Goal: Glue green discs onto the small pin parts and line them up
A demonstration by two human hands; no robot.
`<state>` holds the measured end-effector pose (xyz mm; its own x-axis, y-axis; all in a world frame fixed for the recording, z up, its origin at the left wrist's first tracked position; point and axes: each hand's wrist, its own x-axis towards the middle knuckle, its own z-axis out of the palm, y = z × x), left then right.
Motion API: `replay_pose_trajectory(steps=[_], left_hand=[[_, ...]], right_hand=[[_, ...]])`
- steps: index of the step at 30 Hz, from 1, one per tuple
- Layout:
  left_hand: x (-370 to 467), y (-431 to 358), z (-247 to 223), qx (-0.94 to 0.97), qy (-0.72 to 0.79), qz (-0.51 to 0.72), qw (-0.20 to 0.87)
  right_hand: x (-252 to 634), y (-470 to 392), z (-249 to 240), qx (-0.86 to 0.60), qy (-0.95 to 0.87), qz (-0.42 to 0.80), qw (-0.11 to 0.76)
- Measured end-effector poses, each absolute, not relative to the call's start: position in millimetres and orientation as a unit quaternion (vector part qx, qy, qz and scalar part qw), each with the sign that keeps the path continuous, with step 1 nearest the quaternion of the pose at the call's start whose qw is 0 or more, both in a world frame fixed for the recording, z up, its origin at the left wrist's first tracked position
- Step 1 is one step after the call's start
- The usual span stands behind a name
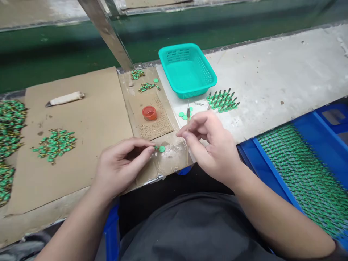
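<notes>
My left hand (123,163) pinches a small green and brown piece (156,148) between thumb and forefinger, beside a flat green disc (162,149) near the bench's front edge. My right hand (208,143) has its thumb and forefinger closed on a thin wooden-handled tool (187,152) with a dark collar and a fine tip pointing away from me. Loose green discs (181,114) lie just beyond the right fingers. A small red cup (149,113) stands on a textured board, past the left fingertips.
A teal basket (187,74) stands behind, with rows of upright green pieces (223,100) to its right. Cardboard (95,123) at left bears a pile of green pieces (56,145) and a wrapped knife-like tool (66,98). A blue crate (277,163) of green pieces sits lower right.
</notes>
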<state>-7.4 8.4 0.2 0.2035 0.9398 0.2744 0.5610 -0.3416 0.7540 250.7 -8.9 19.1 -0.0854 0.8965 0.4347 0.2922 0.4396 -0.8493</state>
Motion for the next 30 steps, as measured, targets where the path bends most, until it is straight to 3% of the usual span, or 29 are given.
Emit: replay_pose_trajectory(steps=[4, 8, 25, 30], left_hand=[[-7.2, 6.8, -7.8, 0.747, 0.51, 0.351, 0.242], [-8.0, 7.4, -8.4, 0.767, 0.492, 0.342, 0.228], [-4.9, 8.6, -6.5, 0.799, 0.442, 0.345, 0.216], [-3.8, 8.4, -4.8, 0.809, 0.423, 0.351, 0.207]], right_hand=[[244.6, -7.2, 11.7, -0.422, -0.657, 0.269, 0.564], [249.2, -8.4, 4.7, -0.444, -0.709, 0.251, 0.487], [257.1, -14.7, 9.8, -0.456, -0.759, 0.253, 0.39], [262.8, -17.1, 12.2, -0.463, -0.793, 0.244, 0.313]])
